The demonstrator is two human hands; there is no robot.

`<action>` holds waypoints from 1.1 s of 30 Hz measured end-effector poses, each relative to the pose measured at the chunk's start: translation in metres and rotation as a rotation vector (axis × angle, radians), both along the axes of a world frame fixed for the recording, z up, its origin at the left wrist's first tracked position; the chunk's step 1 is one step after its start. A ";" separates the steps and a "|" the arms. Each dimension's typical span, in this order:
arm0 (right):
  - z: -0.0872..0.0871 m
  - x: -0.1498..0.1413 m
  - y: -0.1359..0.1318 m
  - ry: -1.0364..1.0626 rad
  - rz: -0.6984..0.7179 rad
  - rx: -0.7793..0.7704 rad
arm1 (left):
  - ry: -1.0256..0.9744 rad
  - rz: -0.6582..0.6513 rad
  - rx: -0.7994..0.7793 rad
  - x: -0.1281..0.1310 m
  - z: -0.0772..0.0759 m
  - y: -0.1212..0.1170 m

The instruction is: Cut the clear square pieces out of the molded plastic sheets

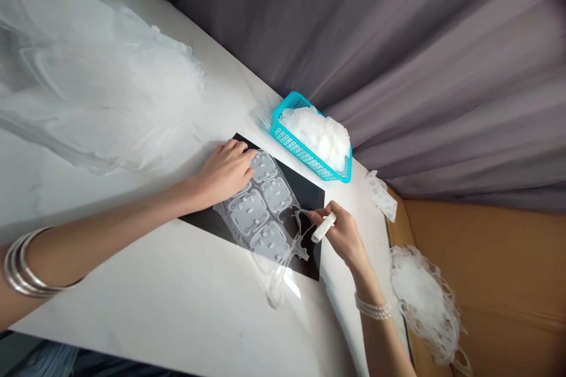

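A clear moulded plastic sheet [260,206] with several raised rounded panels lies on a black mat [305,188], and the mat sits on a white marble-look table [177,288]. My left hand [223,172] rests on the sheet's far end, fingers spread, holding nothing. My right hand [338,232] grips a white cylindrical tool [324,227] above the mat's right side. Thin clear strands [300,230] run from the sheet to that hand. Part of the sheet is hidden under my left fingers.
A turquoise plastic basket [296,150] holds white fluffy material [316,136] at the table's far edge. A large clear plastic mass [97,82] lies at the left. Tangled clear strands [418,300] rest on brown cardboard [486,247] at the right, beyond the table edge. A grey curtain [398,59] hangs behind.
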State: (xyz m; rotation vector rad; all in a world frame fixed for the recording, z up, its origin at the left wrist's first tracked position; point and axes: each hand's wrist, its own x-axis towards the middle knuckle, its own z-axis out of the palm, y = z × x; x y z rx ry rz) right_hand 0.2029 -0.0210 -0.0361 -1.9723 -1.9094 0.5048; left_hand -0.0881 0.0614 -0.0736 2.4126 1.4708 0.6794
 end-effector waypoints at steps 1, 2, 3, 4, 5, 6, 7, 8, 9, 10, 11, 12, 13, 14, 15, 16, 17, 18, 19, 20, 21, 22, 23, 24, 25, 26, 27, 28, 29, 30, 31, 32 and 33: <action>-0.004 -0.001 -0.005 0.003 0.009 -0.029 | 0.003 0.011 -0.001 0.000 0.000 0.002; -0.006 -0.002 -0.008 0.007 0.011 -0.035 | 0.007 0.022 -0.002 -0.001 0.000 0.003; -0.009 -0.002 -0.008 0.005 0.004 -0.028 | 0.009 0.034 -0.005 -0.001 -0.001 0.006; -0.010 0.000 -0.007 -0.002 -0.013 -0.012 | 0.008 0.045 -0.012 -0.001 -0.002 0.010; -0.011 0.002 -0.003 -0.010 -0.037 0.012 | 0.004 0.053 -0.023 -0.001 -0.003 0.014; -0.010 0.006 0.001 -0.014 -0.061 0.037 | -0.003 0.059 -0.035 -0.001 -0.005 0.018; -0.009 0.011 0.007 -0.015 -0.079 0.059 | -0.011 0.064 -0.048 -0.001 -0.007 0.022; -0.008 0.015 0.012 -0.009 -0.089 0.072 | -0.021 0.069 -0.059 -0.001 -0.008 0.026; -0.005 0.020 0.017 0.002 -0.087 0.074 | -0.030 0.076 -0.067 -0.001 -0.008 0.028; -0.002 0.023 0.021 0.017 -0.079 0.070 | -0.039 0.087 -0.069 -0.001 -0.007 0.030; 0.002 0.025 0.023 0.033 -0.070 0.067 | -0.046 0.100 -0.064 -0.001 -0.004 0.029; 0.006 0.025 0.023 0.043 -0.066 0.070 | -0.051 0.114 -0.054 -0.001 -0.001 0.027; 0.010 0.023 0.021 0.056 -0.064 0.084 | -0.055 0.130 -0.039 0.000 0.003 0.022; 0.014 0.019 0.019 0.085 -0.061 0.102 | -0.054 0.135 -0.014 0.001 0.008 0.015; 0.017 0.012 0.016 0.132 -0.047 0.110 | -0.044 0.120 0.020 0.003 0.012 0.007; 0.020 0.005 0.013 0.198 -0.019 0.107 | -0.026 0.079 0.058 0.005 0.015 -0.003; 0.020 -0.004 0.011 0.275 0.021 0.091 | 0.010 -0.005 0.103 0.007 0.017 -0.013; 0.020 -0.014 0.010 0.349 0.068 0.062 | 0.051 -0.113 0.134 0.010 0.017 -0.024; 0.018 -0.023 0.011 0.410 0.116 0.027 | 0.092 -0.219 0.146 0.013 0.016 -0.034; 0.014 -0.032 0.013 0.447 0.161 -0.006 | 0.131 -0.291 0.146 0.015 0.014 -0.042; 0.009 -0.041 0.016 0.464 0.201 -0.027 | 0.161 -0.329 0.139 0.016 0.010 -0.050; 0.004 -0.047 0.020 0.467 0.235 -0.037 | 0.184 -0.341 0.128 0.017 0.007 -0.055; -0.002 -0.053 0.023 0.460 0.264 -0.039 | 0.198 -0.333 0.118 0.018 0.004 -0.059; -0.007 -0.057 0.026 0.447 0.285 -0.026 | 0.203 -0.322 0.109 0.018 0.002 -0.061; -0.012 -0.060 0.028 0.428 0.294 -0.004 | 0.203 -0.318 0.097 0.017 0.001 -0.061; -0.017 -0.061 0.030 0.412 0.296 0.018 | 0.199 -0.320 0.086 0.017 0.000 -0.061; -0.020 -0.062 0.030 0.401 0.295 0.038 | 0.196 -0.322 0.076 0.016 0.001 -0.060; -0.022 -0.062 0.031 0.394 0.293 0.054 | 0.197 -0.327 0.067 0.016 0.002 -0.060; -0.024 -0.062 0.030 0.387 0.294 0.064 | 0.202 -0.332 0.061 0.015 0.003 -0.059; -0.024 -0.062 0.030 0.378 0.300 0.071 | 0.208 -0.336 0.058 0.015 0.004 -0.059; -0.024 -0.062 0.030 0.364 0.312 0.075 | 0.217 -0.340 0.056 0.015 0.005 -0.059; -0.023 -0.063 0.030 0.346 0.327 0.080 | 0.225 -0.343 0.055 0.014 0.006 -0.059; -0.022 -0.063 0.030 0.326 0.345 0.087 | 0.235 -0.348 0.054 0.014 0.006 -0.059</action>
